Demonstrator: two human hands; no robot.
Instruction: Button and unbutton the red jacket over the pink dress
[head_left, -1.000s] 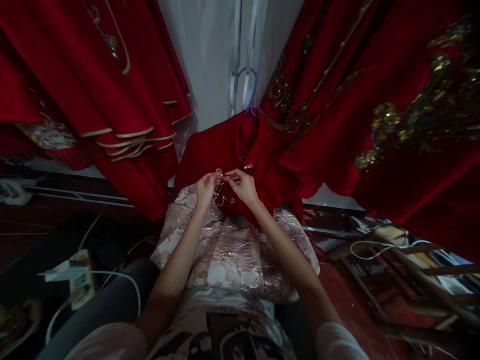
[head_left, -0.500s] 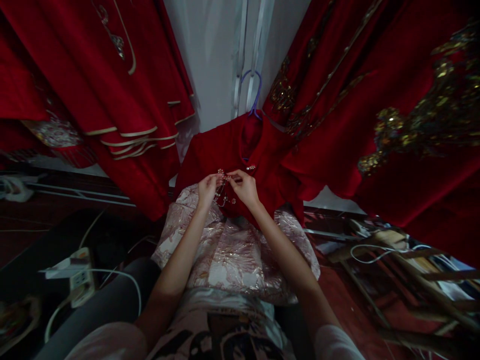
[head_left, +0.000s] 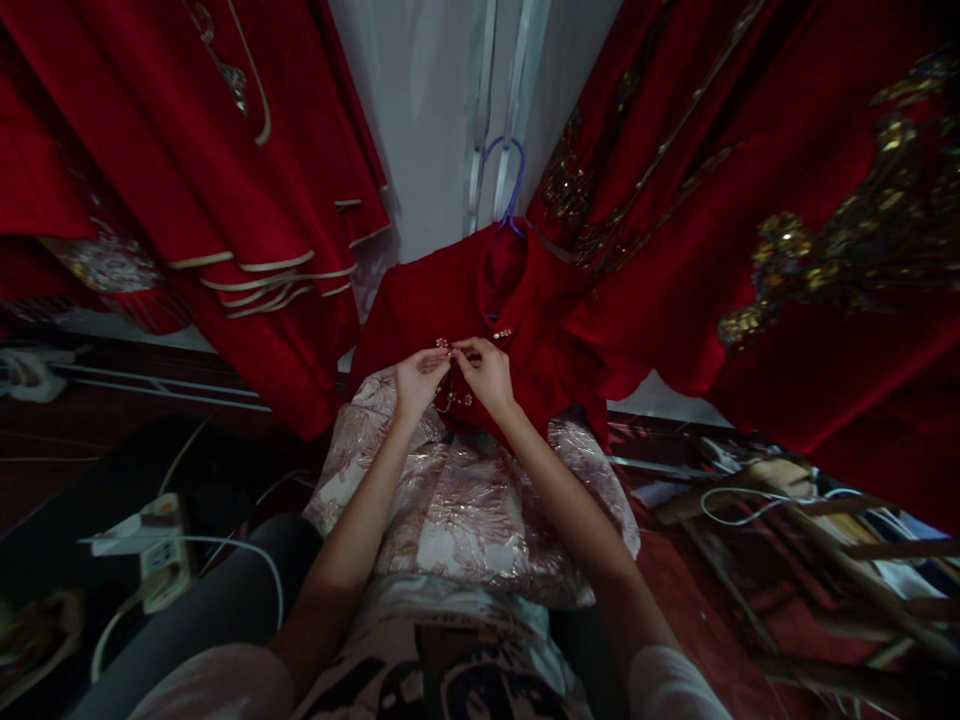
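Note:
A red garment with a stand-up collar (head_left: 420,300) lies over my lap, on a purple hanger (head_left: 520,180). My left hand (head_left: 418,382) and my right hand (head_left: 487,376) meet at its front, fingertips pinched together almost touching. Between them is a beaded ornament (head_left: 451,400) with small flowers and dangling strands, partly hidden by my fingers. A short beaded piece (head_left: 502,334) sits on the garment just above my right hand. Shiny pink-and-white brocade fabric (head_left: 465,510) spreads under my forearms.
Red garments with pale edging (head_left: 270,200) hang at left, and red ones with gold sequins (head_left: 787,250) at right. A white power strip (head_left: 163,555) with cables lies low on the left. A wooden stool or frame (head_left: 720,560) with a white cord stands at right.
My left fingers have closed in toward my right fingertips and now cover more of the beaded ornament. My right hand has shifted slightly left. The garment stays put.

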